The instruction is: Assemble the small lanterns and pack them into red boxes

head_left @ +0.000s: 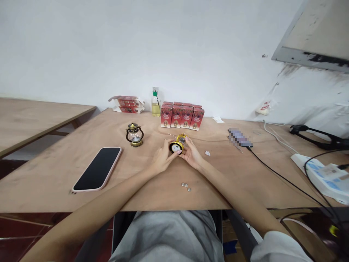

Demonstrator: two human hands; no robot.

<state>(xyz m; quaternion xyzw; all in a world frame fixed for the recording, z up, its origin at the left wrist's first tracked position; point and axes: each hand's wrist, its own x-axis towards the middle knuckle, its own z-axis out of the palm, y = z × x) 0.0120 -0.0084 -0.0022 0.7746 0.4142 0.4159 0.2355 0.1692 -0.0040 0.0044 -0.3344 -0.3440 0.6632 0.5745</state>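
Note:
Both my hands meet over the middle of the wooden table [54, 171] around a small gold lantern [178, 142] tipped on its side, its round base facing me. My left hand [163, 157] curls round its left side with the thumb on the base. My right hand [192, 153] grips it from the right. Three small button cells [186, 186] lie on the table just in front of my wrists. A second, upright lantern [134, 135] stands to the left, apart from my hands.
A phone in a pink case [97, 169] lies face up at the left. Several red boxes [182, 115], a small bottle of yellow liquid [155, 103] and flat cartons [127, 103] stand by the wall. At right lie cables [283, 179], a power strip [324, 177] and a pixelated object [239, 138].

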